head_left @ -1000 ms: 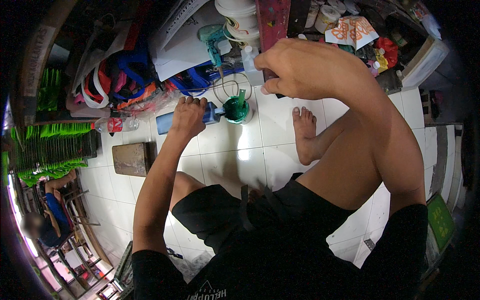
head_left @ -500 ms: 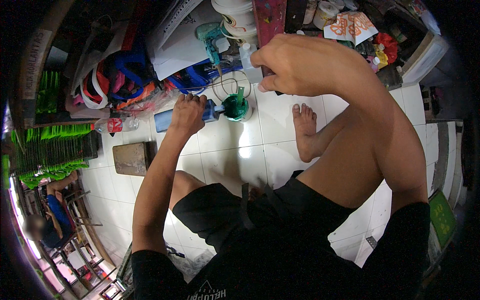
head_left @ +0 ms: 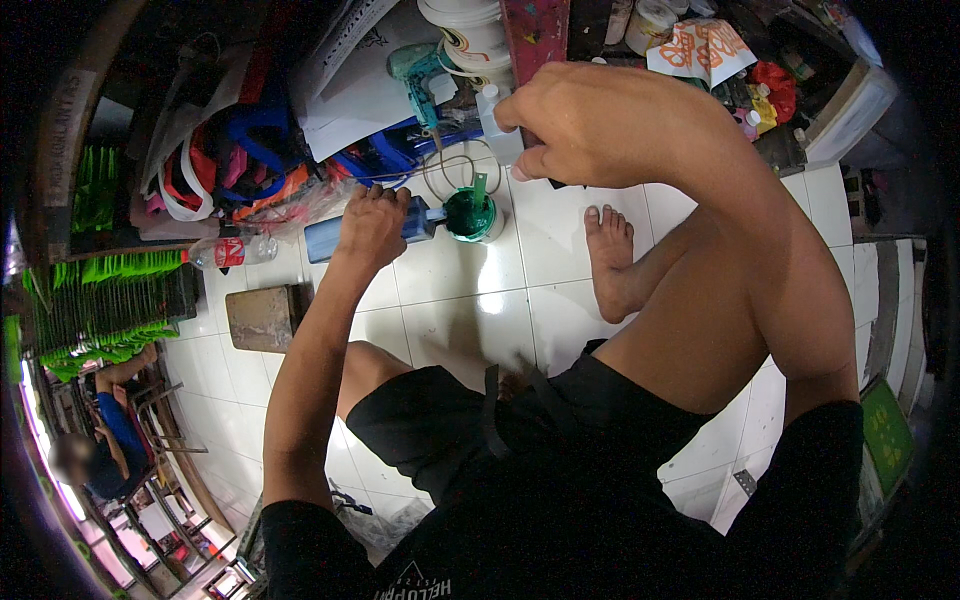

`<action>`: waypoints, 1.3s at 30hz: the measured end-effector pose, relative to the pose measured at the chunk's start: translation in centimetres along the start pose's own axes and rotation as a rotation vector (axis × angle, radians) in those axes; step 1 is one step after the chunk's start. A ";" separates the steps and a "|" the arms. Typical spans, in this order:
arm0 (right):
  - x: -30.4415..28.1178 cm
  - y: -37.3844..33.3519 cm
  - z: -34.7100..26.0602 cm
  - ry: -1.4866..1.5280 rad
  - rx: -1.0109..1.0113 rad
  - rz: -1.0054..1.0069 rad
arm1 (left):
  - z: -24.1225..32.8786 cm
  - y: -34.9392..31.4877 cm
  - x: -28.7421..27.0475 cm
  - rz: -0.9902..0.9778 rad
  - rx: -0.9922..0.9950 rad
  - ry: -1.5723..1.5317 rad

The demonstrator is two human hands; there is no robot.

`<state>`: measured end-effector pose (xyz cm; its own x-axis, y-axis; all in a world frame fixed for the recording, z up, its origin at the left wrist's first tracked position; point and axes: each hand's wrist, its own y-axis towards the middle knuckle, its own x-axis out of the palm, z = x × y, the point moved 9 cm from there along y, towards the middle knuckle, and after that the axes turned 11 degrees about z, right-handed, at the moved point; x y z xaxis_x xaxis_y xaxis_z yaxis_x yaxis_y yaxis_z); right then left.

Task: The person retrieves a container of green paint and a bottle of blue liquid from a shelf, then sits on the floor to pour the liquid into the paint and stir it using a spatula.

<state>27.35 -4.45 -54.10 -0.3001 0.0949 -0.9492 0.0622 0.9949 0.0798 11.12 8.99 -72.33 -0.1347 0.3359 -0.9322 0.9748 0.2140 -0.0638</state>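
My left hand is closed over a blue see-through bottle that lies tipped on its side. The bottle's neck reaches the rim of a small tub of dark green paint, and a green stick stands in the paint. Raised at the right, my right hand has its fingers bent, with a gap between forefinger and thumb. Its fingertips overlap a clear square bottle with a white cap; whether they touch it I cannot tell. Part of a dark thing shows below this hand, mostly hidden.
A teal heat gun with a cord and a white bucket stand beyond the tub. A plastic bottle and a brown block lie to the left on white tiles. My bare foot is at the right. Another person sits far left.
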 end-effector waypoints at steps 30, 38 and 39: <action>-0.3 0.0 -0.6 -0.034 -0.004 0.007 | 0.2 0.0 -0.4 0.077 0.020 -0.004; -0.3 0.0 -0.6 -0.045 -0.038 0.023 | 0.4 0.1 -0.9 0.093 0.038 0.008; -0.3 0.0 -0.6 -0.042 -0.044 0.034 | 0.4 0.2 -0.8 0.066 0.036 0.008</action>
<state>26.90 -4.44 -53.69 -0.2582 0.1276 -0.9576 0.0295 0.9918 0.1242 11.52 8.34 -71.72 -0.0712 0.3555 -0.9320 0.9872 0.1585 -0.0150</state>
